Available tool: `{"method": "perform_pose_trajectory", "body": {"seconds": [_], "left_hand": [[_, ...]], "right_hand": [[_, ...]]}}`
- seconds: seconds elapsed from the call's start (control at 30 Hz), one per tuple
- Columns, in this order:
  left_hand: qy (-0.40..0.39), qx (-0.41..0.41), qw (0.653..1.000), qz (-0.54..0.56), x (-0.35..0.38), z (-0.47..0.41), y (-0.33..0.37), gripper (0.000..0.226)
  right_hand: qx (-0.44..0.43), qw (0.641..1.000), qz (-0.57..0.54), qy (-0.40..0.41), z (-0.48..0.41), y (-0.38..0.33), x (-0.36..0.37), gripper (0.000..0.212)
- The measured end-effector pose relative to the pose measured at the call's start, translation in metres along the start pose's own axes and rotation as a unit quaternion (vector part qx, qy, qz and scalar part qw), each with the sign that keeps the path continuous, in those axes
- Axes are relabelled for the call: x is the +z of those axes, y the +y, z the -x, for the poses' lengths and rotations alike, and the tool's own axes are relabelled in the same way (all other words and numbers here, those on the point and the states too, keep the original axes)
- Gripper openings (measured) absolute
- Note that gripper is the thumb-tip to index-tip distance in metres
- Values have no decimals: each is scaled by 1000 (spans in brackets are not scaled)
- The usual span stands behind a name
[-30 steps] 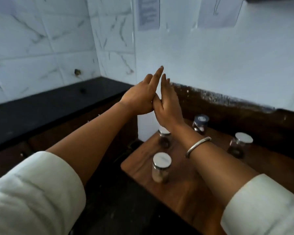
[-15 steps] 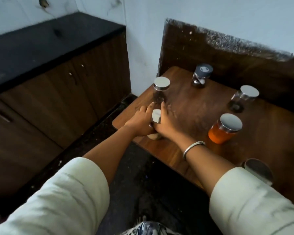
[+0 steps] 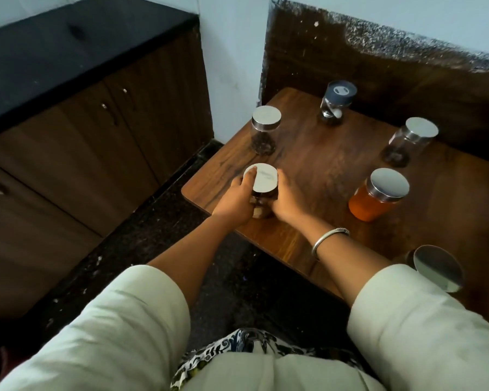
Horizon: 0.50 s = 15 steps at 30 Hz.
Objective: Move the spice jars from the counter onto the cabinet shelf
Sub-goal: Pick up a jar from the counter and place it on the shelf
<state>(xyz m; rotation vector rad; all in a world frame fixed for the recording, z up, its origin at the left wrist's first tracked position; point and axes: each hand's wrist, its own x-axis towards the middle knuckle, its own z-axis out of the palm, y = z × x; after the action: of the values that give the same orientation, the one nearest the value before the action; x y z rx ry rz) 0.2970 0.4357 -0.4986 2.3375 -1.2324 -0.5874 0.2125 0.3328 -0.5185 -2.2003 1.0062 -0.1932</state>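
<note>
Presently, a spice jar with a white lid (image 3: 261,178) is standing upright near the left front corner of the wooden table (image 3: 316,162), and both hands are closing around it. The left hand (image 3: 236,200) is cupping the jar's left side, with fingers (image 3: 249,176) curling up over the rim of the lid. The right hand (image 3: 287,203) is pressing against the right side, palm inward, its fingers wrapping behind the glass where they are hidden. Whether the jar's base is touching the wood cannot be told. Both forearms are reaching forward and converging on the jar; pale sleeves (image 3: 116,320) are sitting rolled to the elbows, and a metal bangle (image 3: 328,238) is circling the right wrist.

Five other jars are standing apart on the same surface. A silver-lidded jar with dark contents (image 3: 265,128) is just behind the held one. A dark-capped jar (image 3: 335,104) is sitting toward the back edge. A clear jar with a silver lid (image 3: 410,142) is standing to the right, and an orange-filled jar (image 3: 378,194) is in front of it. A further lidded jar (image 3: 436,268) is nearest the right sleeve. Dark wooden cabinets (image 3: 96,142) under a black countertop (image 3: 54,49) are running along the left.
</note>
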Motion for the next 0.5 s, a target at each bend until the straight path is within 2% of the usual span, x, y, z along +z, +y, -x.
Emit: {"method": "perform_pose_trajectory", "body": {"seconds": [0.23, 0.37, 0.5], "left_hand": [[98, 41, 989, 107, -17, 6, 41, 97], [114, 90, 969, 201, -24, 17, 77, 103], [136, 140, 948, 253, -22, 31, 116, 109]], "right_hand": [[-39, 986, -150, 52, 27, -1, -52, 84], [-97, 967, -210, 106, 56, -5, -95, 78], [-114, 944, -269, 155, 82, -6, -123, 73]]}}
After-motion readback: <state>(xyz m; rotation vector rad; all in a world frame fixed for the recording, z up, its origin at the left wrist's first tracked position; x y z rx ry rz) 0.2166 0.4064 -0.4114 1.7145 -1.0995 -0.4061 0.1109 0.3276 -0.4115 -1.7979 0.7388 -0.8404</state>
